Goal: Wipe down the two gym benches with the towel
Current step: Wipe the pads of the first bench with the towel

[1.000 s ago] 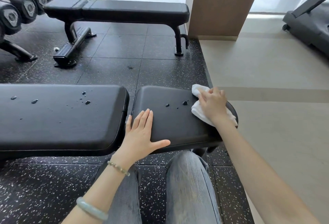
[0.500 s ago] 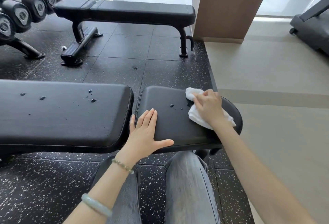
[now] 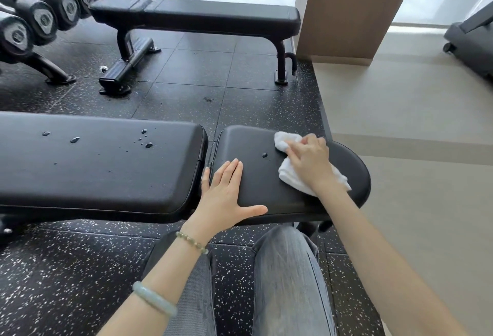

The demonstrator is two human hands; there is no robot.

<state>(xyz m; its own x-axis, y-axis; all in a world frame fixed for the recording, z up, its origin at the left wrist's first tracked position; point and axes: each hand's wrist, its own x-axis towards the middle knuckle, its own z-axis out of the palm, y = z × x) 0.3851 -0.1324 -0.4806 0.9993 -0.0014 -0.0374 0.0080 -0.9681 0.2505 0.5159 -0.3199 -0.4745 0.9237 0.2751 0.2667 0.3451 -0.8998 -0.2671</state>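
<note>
At the far left, dumbbells [image 3: 40,15] line a rack. In front of me, the near bench's long black surface [image 3: 101,170] carries scattered water drops [image 3: 148,145]. Beyond it, across the speckled floor, the second bench [image 3: 213,17] stands well apart. My left hand [image 3: 226,189] lies flat on the left edge of the near bench's seat pad [image 3: 266,186], fingers straight and together, thumb spread, holding nothing. One drop [image 3: 264,155] sits between my hands. The white towel [image 3: 286,175] lies bunched on the seat pad, and my right hand [image 3: 309,161] presses it down, fingers curled into the cloth. A treadmill [image 3: 472,42] stands far right.
</note>
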